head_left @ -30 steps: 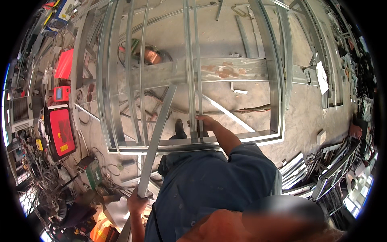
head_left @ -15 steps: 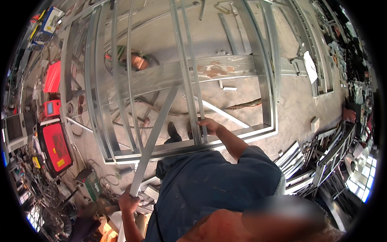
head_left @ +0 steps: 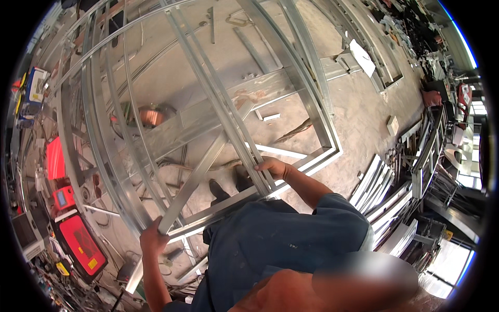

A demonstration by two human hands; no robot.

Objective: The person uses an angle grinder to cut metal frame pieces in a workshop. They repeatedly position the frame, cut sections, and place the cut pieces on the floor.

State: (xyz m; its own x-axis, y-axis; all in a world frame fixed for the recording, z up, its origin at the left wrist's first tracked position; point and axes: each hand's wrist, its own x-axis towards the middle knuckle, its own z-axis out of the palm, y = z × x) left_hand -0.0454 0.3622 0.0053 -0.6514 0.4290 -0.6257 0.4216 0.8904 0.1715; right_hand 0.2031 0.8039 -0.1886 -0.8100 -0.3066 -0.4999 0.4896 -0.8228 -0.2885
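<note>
A large metal frame (head_left: 208, 212) of grey profiles stretches in front of me, with several long bars across it. My left hand (head_left: 154, 236) is closed round the near end of a flat metal bar (head_left: 195, 174), beside the frame's near left corner. That bar slants away to the right and passes under a pair of long metal bars (head_left: 214, 99); its far end shows beyond them. Close to the frame's near edge, my right hand (head_left: 273, 167) grips the near part of that pair, the fingers wrapped over one bar.
A red-topped case (head_left: 80, 244) and a small red device (head_left: 63, 197) stand at left. Behind the bars sits a copper-coloured coil (head_left: 153, 117). Stacked metal profiles (head_left: 371, 182) lie at right, and a white sheet (head_left: 362, 58) rests farther back. My shoes (head_left: 218, 191) show inside the frame.
My left hand has moved forward to the frame's corner, sliding the flat bar farther in, under the paired bars. My right hand keeps its grip. The whole view has turned.
</note>
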